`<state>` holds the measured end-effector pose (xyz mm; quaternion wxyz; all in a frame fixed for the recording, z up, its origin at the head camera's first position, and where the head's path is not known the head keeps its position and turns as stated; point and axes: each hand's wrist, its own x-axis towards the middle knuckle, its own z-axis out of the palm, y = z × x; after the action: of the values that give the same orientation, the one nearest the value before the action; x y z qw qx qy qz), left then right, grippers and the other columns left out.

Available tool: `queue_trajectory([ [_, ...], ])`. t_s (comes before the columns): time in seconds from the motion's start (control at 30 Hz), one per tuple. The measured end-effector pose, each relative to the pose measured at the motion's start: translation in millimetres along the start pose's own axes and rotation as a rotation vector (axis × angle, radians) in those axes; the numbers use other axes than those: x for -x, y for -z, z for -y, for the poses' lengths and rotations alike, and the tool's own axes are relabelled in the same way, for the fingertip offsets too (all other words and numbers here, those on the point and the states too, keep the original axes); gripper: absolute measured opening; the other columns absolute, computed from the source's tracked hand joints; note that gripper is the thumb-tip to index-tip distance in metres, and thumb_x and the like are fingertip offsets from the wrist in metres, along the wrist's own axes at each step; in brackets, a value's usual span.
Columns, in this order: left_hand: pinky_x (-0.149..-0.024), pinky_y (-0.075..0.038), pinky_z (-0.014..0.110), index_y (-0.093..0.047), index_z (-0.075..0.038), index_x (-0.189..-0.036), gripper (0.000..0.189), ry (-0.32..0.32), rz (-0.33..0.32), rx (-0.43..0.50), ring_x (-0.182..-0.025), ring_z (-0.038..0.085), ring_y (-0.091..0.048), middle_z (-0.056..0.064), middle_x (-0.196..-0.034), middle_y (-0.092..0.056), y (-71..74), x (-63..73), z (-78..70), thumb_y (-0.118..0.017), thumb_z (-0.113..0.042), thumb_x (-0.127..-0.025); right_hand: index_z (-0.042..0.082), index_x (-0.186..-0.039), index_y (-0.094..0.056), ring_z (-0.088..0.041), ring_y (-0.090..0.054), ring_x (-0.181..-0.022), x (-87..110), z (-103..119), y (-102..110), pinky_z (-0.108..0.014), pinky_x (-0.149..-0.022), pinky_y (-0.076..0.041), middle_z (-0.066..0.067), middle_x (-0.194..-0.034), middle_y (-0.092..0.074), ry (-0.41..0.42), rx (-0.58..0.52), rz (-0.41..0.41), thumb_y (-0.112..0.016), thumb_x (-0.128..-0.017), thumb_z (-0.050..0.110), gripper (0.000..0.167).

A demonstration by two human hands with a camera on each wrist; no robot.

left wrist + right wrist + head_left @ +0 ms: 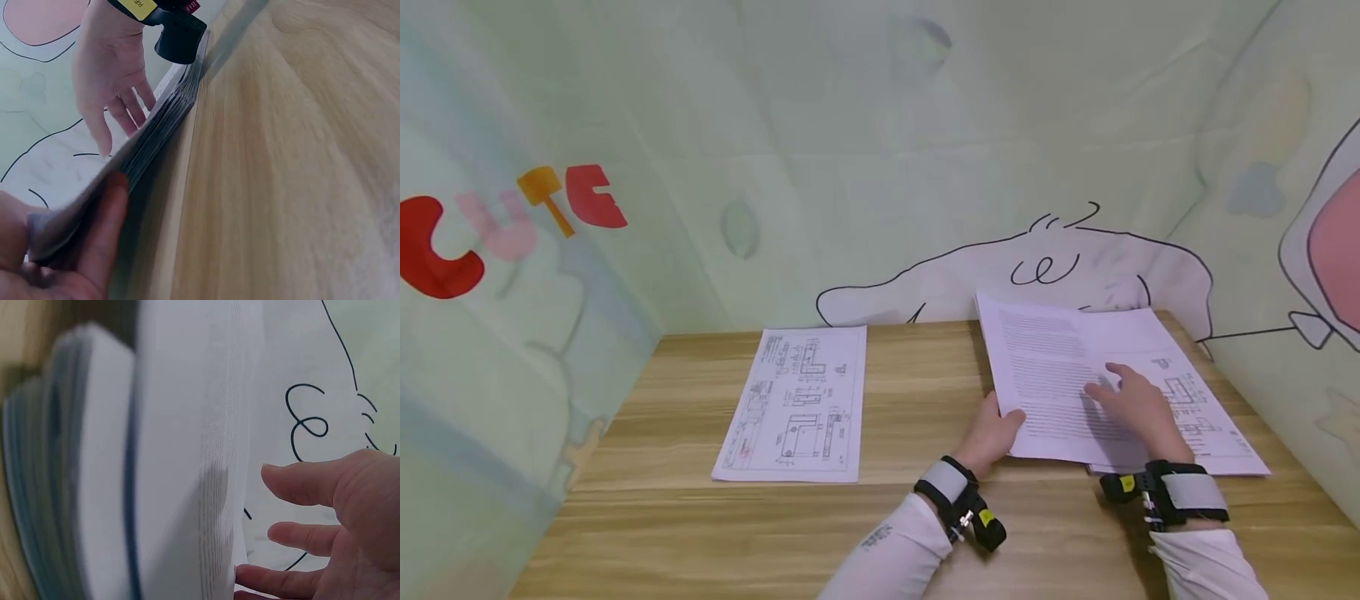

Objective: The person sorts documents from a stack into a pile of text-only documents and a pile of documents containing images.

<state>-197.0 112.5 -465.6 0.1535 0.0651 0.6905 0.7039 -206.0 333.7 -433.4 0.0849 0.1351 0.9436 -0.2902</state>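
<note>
A page of printed text (1045, 375) tops several sheets whose left side is raised off the table on the right. My left hand (988, 437) holds their left edge, thumb above and fingers beneath; the left wrist view shows those fingers (103, 231) under the paper. Over the page's right part is my right hand (1142, 412), its fingers spread and extended. In the right wrist view that hand (350, 531) has its lower fingertips at the paper, gripping nothing. Sheets with technical drawings (1217, 433) show from under the text page at right.
A separate set of drawing sheets (801, 408) lies flat on the wooden table (700, 533), left of the hands. A printed cloth wall (865, 183) rises behind the table and along both sides. Each wrist wears a strapped camera.
</note>
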Motion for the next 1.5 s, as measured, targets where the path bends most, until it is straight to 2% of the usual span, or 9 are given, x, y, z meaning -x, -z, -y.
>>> queue_trajectory([
  [0.23,-0.082,-0.048,0.025,-0.054,-0.007,-0.130,0.033,-0.034,-0.070,-0.013,-0.094,0.013,-0.063,0.011,-0.114,-0.068,18.2,1.4,-3.5,-0.045,-0.003,-0.098,-0.006,-0.154,-0.018,-0.057,-0.038,-0.129,-1.2,14.0,-2.3,-0.065,-0.101,-0.040,-0.044,-0.146,-0.029,0.052,-0.079,0.020,-0.048,-0.100,0.045,0.080],
  [0.53,-0.085,-0.045,0.026,-0.051,-0.011,-0.135,0.034,-0.020,-0.161,-0.024,-0.096,0.012,-0.059,0.008,-0.115,-0.065,52.0,11.0,-8.2,-0.044,-0.012,-0.102,0.013,-0.159,0.008,-0.058,-0.018,-0.143,-1.1,31.4,-14.5,-0.071,-0.112,-0.024,-0.036,-0.159,-0.010,0.070,-0.320,0.062,-0.051,-0.096,0.056,0.096],
  [0.63,-0.086,-0.046,0.026,-0.052,-0.010,-0.135,0.034,-0.031,-0.166,-0.024,-0.098,0.012,-0.061,0.009,-0.118,-0.066,64.1,17.5,-10.3,-0.043,-0.013,-0.102,0.013,-0.160,0.005,-0.050,-0.043,-0.133,-1.1,38.3,-21.9,-0.056,-0.104,-0.043,-0.034,-0.156,-0.027,0.069,-0.371,0.082,-0.050,-0.096,0.059,0.096],
  [0.7,-0.090,-0.046,0.028,-0.051,-0.012,-0.136,0.035,-0.025,-0.171,-0.023,-0.103,0.013,-0.060,0.007,-0.121,-0.065,72.1,22.0,-12.0,-0.043,-0.015,-0.103,0.013,-0.160,-0.001,-0.035,-0.059,-0.117,-0.7,43.1,-27.0,-0.041,-0.092,-0.051,-0.030,-0.151,-0.039,0.086,-0.439,0.105,-0.051,-0.097,0.056,0.091],
  [0.77,-0.097,-0.046,0.033,-0.049,-0.013,-0.139,0.037,-0.025,-0.174,-0.031,-0.110,0.015,-0.059,0.007,-0.126,-0.064,80.0,25.5,-12.7,-0.042,-0.016,-0.103,0.013,-0.161,-0.006,-0.017,-0.063,-0.099,0.8,48.7,-31.1,-0.027,-0.079,-0.050,-0.025,-0.145,-0.047,0.104,-0.519,0.131,-0.049,-0.100,0.049,0.083],
  [0.87,-0.105,-0.043,0.039,-0.046,-0.014,-0.143,0.041,-0.029,-0.154,-0.049,-0.118,0.017,-0.056,0.008,-0.133,-0.061,92.8,30.1,-11.6,-0.043,-0.015,-0.103,0.009,-0.160,-0.010,-0.007,-0.061,-0.095,5.1,57.0,-35.1,-0.021,-0.078,-0.049,-0.024,-0.147,-0.046,0.128,-0.591,0.145,-0.046,-0.104,0.036,0.072],
  [1.03,-0.099,-0.045,0.036,-0.046,-0.009,-0.142,0.044,-0.040,-0.088,-0.137,-0.113,0.020,-0.058,0.013,-0.132,-0.060,115.0,35.4,-9.0,-0.047,-0.009,-0.099,-0.001,-0.156,-0.021,-0.009,-0.060,-0.096,10.2,67.8,-43.8,-0.019,-0.077,-0.048,-0.027,-0.143,-0.050,0.161,-0.545,0.125,-0.044,-0.105,0.024,0.062],
  [1.23,-0.089,-0.054,0.037,-0.047,-0.001,-0.140,0.046,-0.026,-0.099,-0.410,-0.104,0.023,-0.064,0.019,-0.126,-0.064,136.9,37.4,-9.4,-0.055,-0.010,-0.095,-0.008,-0.149,-0.036,-0.019,-0.063,-0.094,11.0,75.6,-59.4,-0.021,-0.073,-0.047,-0.032,-0.131,-0.058,0.163,-0.449,0.076,-0.052,-0.101,0.017,0.057],
  [1.5,-0.084,-0.056,0.037,-0.054,-0.003,-0.135,0.045,0.096,-0.134,-0.528,-0.096,0.019,-0.068,0.016,-0.119,-0.070,151.3,36.0,-6.9,-0.062,-0.014,-0.092,-0.013,-0.141,-0.044,-0.030,-0.064,-0.100,12.5,81.8,-72.0,-0.036,-0.082,-0.053,-0.033,-0.125,-0.061,0.175,-0.320,0.034,-0.058,-0.097,0.011,0.052],
])
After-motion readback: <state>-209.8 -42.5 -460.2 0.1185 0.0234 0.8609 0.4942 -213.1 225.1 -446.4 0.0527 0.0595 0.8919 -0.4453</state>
